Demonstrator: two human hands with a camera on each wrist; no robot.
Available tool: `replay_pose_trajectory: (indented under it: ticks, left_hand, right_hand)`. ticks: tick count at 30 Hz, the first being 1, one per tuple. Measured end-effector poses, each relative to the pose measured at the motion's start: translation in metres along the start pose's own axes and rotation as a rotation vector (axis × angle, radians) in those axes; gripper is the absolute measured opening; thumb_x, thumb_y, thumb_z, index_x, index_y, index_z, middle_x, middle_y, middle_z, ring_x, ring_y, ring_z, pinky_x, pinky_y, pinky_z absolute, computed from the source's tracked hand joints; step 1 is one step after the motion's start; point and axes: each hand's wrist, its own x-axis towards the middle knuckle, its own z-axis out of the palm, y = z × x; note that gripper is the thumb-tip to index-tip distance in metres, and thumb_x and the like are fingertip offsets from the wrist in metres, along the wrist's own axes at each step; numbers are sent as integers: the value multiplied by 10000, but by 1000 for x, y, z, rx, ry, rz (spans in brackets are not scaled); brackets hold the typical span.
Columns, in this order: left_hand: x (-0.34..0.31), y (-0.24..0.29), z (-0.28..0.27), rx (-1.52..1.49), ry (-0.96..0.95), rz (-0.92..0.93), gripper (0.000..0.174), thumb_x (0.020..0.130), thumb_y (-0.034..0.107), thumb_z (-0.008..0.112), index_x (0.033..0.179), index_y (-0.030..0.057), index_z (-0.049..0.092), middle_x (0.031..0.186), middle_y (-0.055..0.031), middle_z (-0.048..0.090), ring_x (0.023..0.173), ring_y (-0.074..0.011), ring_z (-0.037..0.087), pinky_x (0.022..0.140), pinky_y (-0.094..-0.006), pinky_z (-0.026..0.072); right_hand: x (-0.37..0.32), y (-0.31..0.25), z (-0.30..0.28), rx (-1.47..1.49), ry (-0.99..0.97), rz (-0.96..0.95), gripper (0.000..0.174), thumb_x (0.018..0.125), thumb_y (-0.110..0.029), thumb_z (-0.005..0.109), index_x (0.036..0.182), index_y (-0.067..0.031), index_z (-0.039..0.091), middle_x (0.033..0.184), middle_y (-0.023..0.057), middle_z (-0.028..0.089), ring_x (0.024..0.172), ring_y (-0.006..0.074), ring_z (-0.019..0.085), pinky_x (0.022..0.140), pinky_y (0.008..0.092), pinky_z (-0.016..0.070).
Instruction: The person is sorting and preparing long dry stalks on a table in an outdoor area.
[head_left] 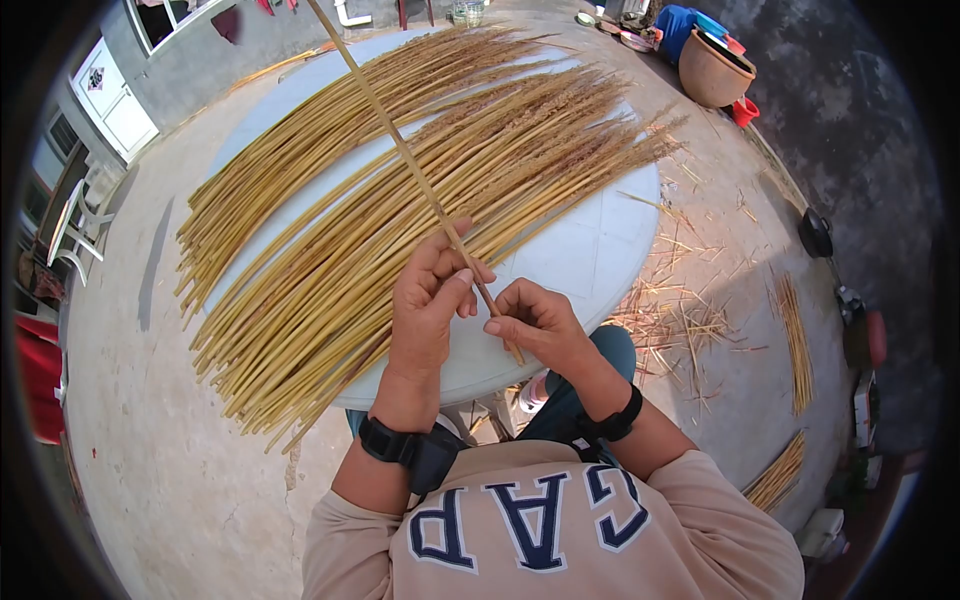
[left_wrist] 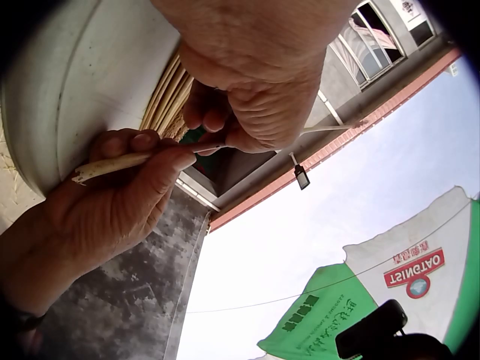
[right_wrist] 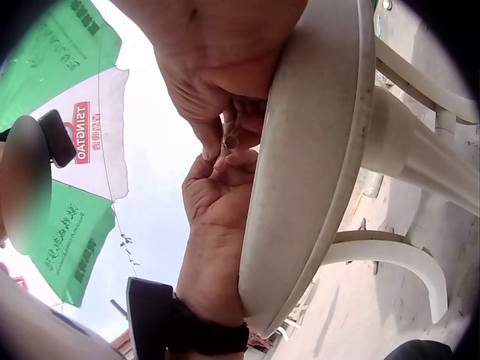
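Note:
A long, thin dried stalk [head_left: 405, 155] slants up and away from my hands, over the white round table [head_left: 590, 235]. My left hand [head_left: 428, 290] pinches it between thumb and fingers partway along. Lower down, near its cut end, my right hand [head_left: 538, 318] grips it between thumb and curled fingers. The left wrist view has the pale, ragged end of the stalk [left_wrist: 112, 166] sticking out past the right hand [left_wrist: 112, 202]. Just beyond my hands, a broad spread of similar stalks [head_left: 330, 285] with feathery brown heads lies on the table.
A second row of stalks [head_left: 270, 160] lies farther back on the table. Broken bits of stalk [head_left: 680, 310] litter the ground at the right, near two small bundles, one of them a loose bundle [head_left: 795, 345]. A large clay pot [head_left: 715, 70] stands by the wall.

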Motion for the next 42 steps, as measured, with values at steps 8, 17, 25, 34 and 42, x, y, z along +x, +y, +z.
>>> replay_pose_trajectory:
  ticks: [8,17,25,34,42]
  left_hand:
    - [-1,2,1,26,1,-13,490,752,-39,447,1241,-34,407,787,-97,603,528,-46,449,499,-165,392]
    - [-1,3,1,9,-43,-21,476,759,-32,459,1233,-31,416,760,-82,589,530,-47,449,499,-165,393]
    - [-2,0,0,-5,-57,-20,376,872,68,494,1235,-1,426,736,-44,566,541,-33,435,498,-151,363]
    - [-18,50,0,68,-19,-16,356,872,49,468,1224,4,438,705,-12,535,552,-30,423,496,-158,354]
    - [-66,133,-53,980,133,-23,321,786,-45,534,1095,34,573,706,-61,550,625,-108,512,594,-229,430]
  right_hand:
    - [0,3,1,-35,1,-5,202,787,-144,682,810,-28,519,663,-29,510,581,18,454,496,178,359]
    - [0,7,1,-62,-4,-21,202,773,-136,696,798,-39,521,660,-46,492,575,12,411,494,175,342]
    - [0,8,1,-114,-1,-47,212,767,-142,701,797,-36,521,659,-43,490,568,18,405,490,176,337]
    - [-1,-3,2,-73,50,4,181,877,-175,564,824,-3,550,647,11,540,566,63,518,506,194,415]
    - [-1,-3,3,-121,54,-15,160,876,-135,553,793,1,550,634,14,537,556,65,523,503,195,419]
